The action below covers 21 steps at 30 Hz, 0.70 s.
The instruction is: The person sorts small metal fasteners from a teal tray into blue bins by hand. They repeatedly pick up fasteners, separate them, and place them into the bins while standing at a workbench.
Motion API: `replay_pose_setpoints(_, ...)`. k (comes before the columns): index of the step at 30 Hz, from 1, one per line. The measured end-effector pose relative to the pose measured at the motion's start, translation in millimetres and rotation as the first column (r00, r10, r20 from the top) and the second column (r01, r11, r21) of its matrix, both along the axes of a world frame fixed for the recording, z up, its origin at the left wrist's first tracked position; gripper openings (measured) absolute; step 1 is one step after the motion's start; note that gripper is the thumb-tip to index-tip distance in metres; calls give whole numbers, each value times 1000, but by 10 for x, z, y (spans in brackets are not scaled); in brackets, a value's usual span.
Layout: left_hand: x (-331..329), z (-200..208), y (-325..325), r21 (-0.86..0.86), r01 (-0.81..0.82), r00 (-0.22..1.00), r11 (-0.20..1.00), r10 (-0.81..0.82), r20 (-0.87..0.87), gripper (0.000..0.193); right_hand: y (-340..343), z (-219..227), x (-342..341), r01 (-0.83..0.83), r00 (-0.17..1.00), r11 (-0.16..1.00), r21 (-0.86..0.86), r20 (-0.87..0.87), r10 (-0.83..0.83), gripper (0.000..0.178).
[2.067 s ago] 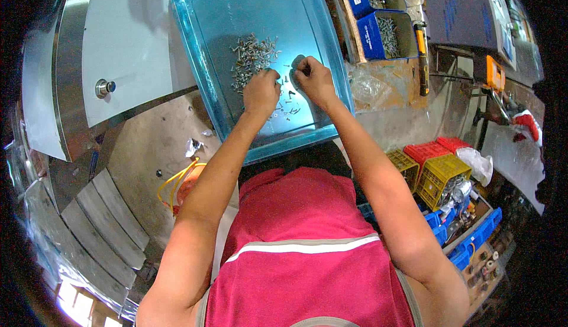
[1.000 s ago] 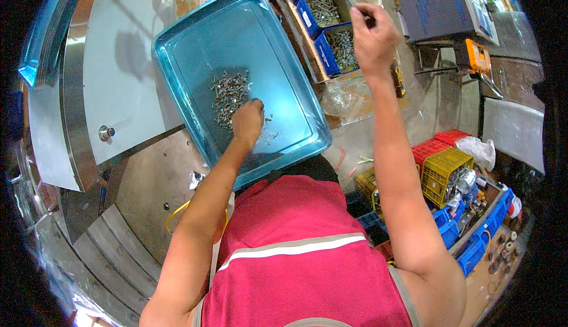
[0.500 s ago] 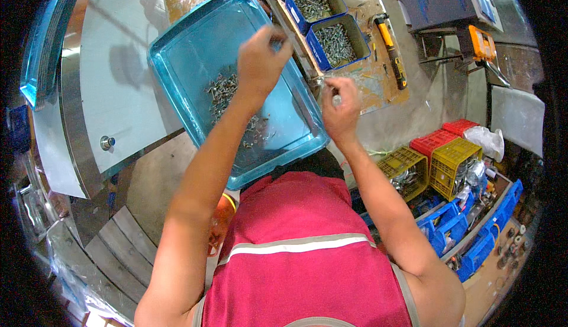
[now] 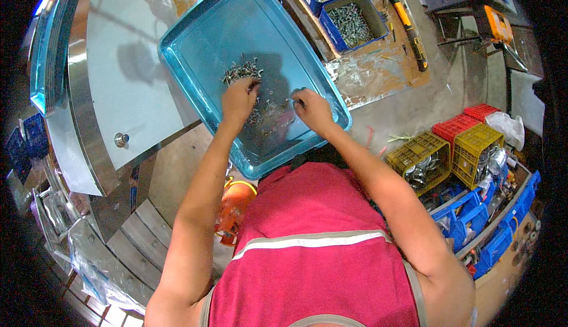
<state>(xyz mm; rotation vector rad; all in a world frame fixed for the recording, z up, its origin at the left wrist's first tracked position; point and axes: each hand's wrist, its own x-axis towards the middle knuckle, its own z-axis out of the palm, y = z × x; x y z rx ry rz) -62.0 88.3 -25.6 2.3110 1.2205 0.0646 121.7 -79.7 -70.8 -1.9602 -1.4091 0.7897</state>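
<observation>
A blue plastic tray [image 4: 231, 22] lies tilted in front of me, with a loose heap of small metal screws [image 4: 241, 70] in its middle. My left hand [image 4: 239, 99] is at the near side of the heap, thumb and fingers bent together among the screws; what they grip is hidden. Over the tray's right part is my right hand [image 4: 313, 111], its fingers curled into a pinch. Whatever is between those fingertips is too small to name. More scattered screws [image 4: 266, 111] lie between the two hands.
Beyond the tray's right rim, a blue bin [image 4: 349, 22] full of screws sits on a worn workbench beside a yellow-and-black hammer-like tool [image 4: 408, 31]. Yellow crates [image 4: 420, 158] and blue parts bins [image 4: 464, 220] stand at right. A pale cabinet [image 4: 133, 78] flanks the left; an orange container [image 4: 234, 209] sits below.
Both hands have come down into the tray: the left from above its right side to the screw heap, the right from outside its right rim. The whole view has shifted slightly.
</observation>
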Motion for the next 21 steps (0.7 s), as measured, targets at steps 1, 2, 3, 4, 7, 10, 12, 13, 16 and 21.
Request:
replay_pose_setpoints(1, -101, -80, -102, 6, 11, 997, 1000, -11, -82, 24, 26, -20, -25, -25, 999, 999, -34, 35, 26, 20)
replay_pose_setpoints(2, -171, -146, -184, 9, 23, 986, 1000, -21, -165, 23, 45, -32, -48, -49, 997, 999, -11, 62, 50, 20)
replay_pose_setpoints(3, -207, -201, -228, 11, 45, 983, 999, -42, -177, 23, 71, -41, -61, -74, 993, 997, -3, 92, 74, 20)
replay_pose_setpoints(4, -229, -240, -260, 14, 68, 980, 998, -64, -189, 23, 100, -48, -69, -104, 987, 994, 38, 124, 98, 20)
replay_pose_setpoints(7, -232, -319, -299, 4, 96, 958, 995, -91, -272, 26, 174, -41, -83, -218, 953, 976, -9, 214, 214, 16)
replay_pose_setpoints(10, -202, -356, -323, 17, 88, 947, 996, -78, -312, 28, 207, 10, -84, -265, 939, 964, 9, 230, 256, 11)
replay_pose_setpoints(12, -200, -345, -360, 43, 75, 961, 996, -60, -269, 27, 204, 60, -98, -224, 956, 974, 22, 200, 215, 12)
replay_pose_setpoints(13, -213, -323, -385, 61, 65, 974, 996, -50, -223, 26, 202, 82, -104, -200, 963, 979, 23, 190, 192, 12)
replay_pose_setpoints(16, -197, -259, -408, 1, 130, 979, 991, -128, -158, 19, 151, 103, -108, -32, 999, 997, -76, -17, 31, 18)
replay_pose_setpoints(21, -135, -223, -404, -44, 306, 930, 951, -309, -198, 19, 89, -56, -113, 103, 931, 990, -94, -341, -129, 19)
